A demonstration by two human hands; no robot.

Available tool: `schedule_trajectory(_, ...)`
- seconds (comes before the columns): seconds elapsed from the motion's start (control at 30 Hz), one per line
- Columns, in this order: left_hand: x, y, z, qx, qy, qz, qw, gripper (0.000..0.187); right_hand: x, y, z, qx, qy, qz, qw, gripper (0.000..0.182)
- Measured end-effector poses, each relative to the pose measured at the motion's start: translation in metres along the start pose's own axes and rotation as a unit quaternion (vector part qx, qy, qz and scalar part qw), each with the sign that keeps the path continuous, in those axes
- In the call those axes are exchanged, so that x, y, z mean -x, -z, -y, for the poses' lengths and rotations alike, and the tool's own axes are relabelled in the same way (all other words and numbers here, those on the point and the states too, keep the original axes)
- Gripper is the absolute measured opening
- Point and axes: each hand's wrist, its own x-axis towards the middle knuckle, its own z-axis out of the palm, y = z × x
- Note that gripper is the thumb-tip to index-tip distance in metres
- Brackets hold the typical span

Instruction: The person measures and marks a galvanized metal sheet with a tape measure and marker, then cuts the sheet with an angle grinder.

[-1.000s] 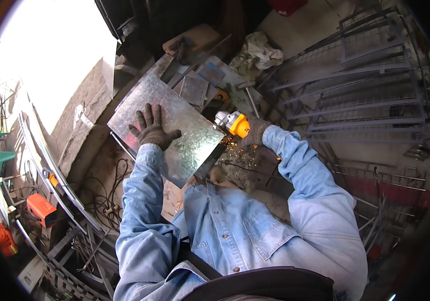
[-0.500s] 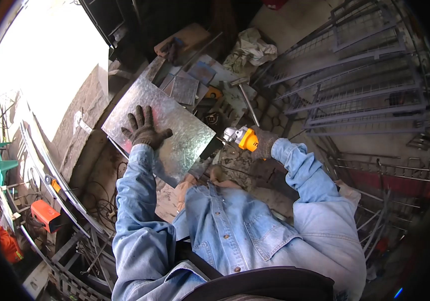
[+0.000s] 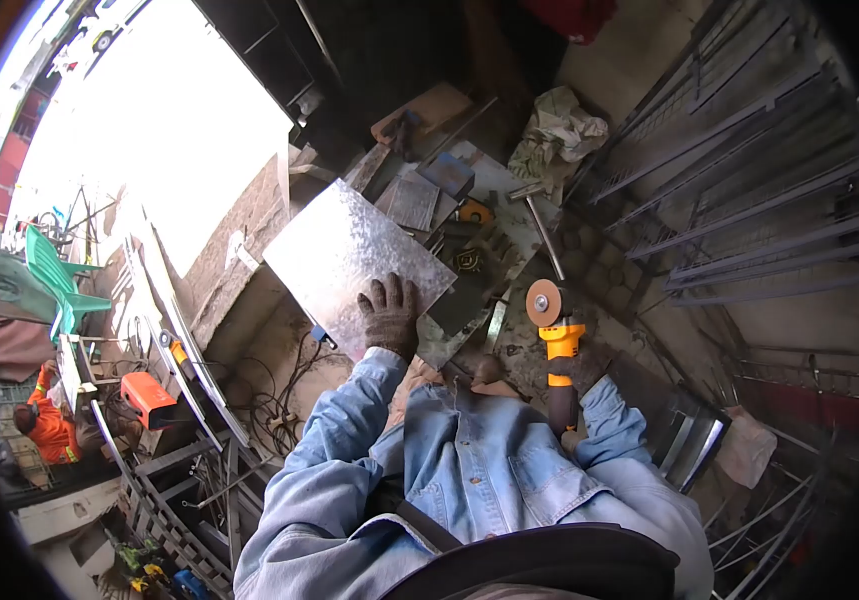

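My left hand (image 3: 389, 318), in a dark knit glove, lies on the lower right part of a shiny galvanized metal sheet (image 3: 334, 250) with its fingers stretched out. The sheet is roughly square and turned cornerwise in front of my body. My right hand (image 3: 583, 368), gloved too, is closed around a yellow and black angle grinder (image 3: 562, 340). The grinder stands off to the right, apart from the sheet, with its round brownish disc (image 3: 543, 302) at the top facing me.
Beyond the sheet lie smaller metal plates (image 3: 412, 198), a hammer (image 3: 539, 228) and a crumpled cloth sack (image 3: 559, 132). Framed mesh panels (image 3: 749, 190) lean at the right. Metal bars, an orange box (image 3: 147, 398) and a green chair (image 3: 57, 285) occupy the left, near a person in orange (image 3: 47, 425).
The grinder has drawn away from the sheet's right corner, and its disc now faces me. My left hand has moved to the sheet's lower right part. The whole view has shifted.
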Motion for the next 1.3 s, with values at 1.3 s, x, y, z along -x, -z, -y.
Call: schedule_trajectory(1.3, 0.045, -0.026, 0.171, 0.732, 0.236, -0.286, 0.572, 0.021, -0.118, -0.022, 0.221, 0.077, -0.002, 0.024, 0.997, 0.070)
